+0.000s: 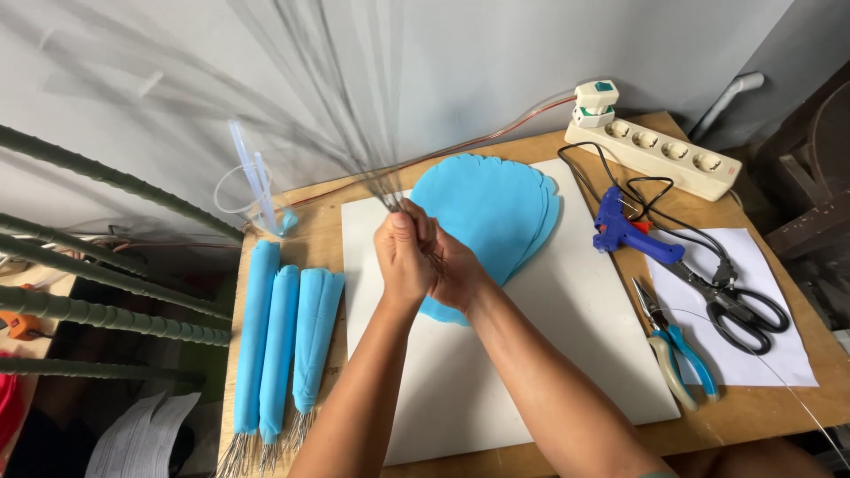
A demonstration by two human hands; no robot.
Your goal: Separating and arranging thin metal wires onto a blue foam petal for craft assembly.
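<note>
My left hand (pixel 404 257) and my right hand (pixel 449 261) are clasped together over a white board (pixel 567 327), both gripping the lower end of a bundle of thin grey wires (pixel 354 124) that fans up and away toward the wall, blurred. Under and behind my hands lies a stack of blue scalloped petal-shaped sheets (pixel 496 212) on the board. Left of the board, three rolled blue petals (pixel 283 336) lie side by side with wire ends sticking out at their near ends.
A blue glue gun (pixel 624 232), black scissors (pixel 739 305) and blue-handled pliers (pixel 677 350) lie at the right, partly on white paper (pixel 761 354). A cream power strip (pixel 655 150) sits at the back right. A clear cup with glue sticks (pixel 252 190) stands back left. Green wrapped stems (pixel 97 310) cross the left side.
</note>
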